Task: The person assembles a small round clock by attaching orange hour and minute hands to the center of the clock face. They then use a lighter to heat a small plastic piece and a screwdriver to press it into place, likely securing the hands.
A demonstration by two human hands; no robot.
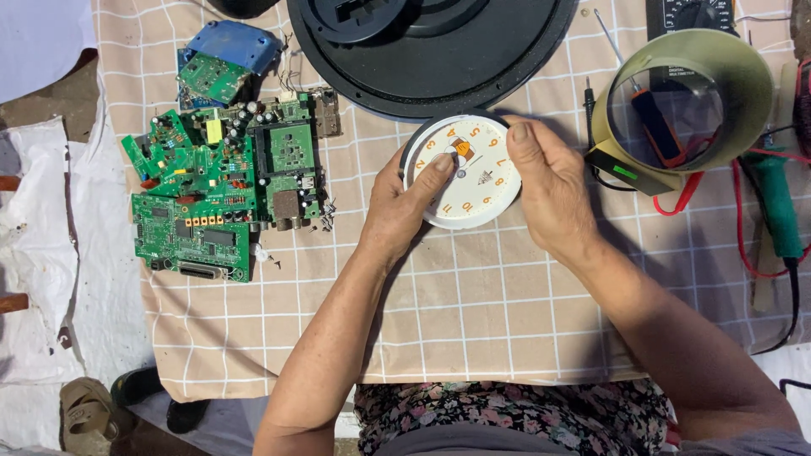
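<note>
Head view, round white clock face (470, 181) gripped between left hand (404, 205), right hand (551, 187).

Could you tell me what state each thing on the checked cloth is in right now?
Clock face: held flat in both hands.
Left hand: thumb on dial.
Right hand: gripping rim.
Circuit boards: bare, piled together.
Black round casing: lying flat.
Soldering iron: lying untouched.
</note>
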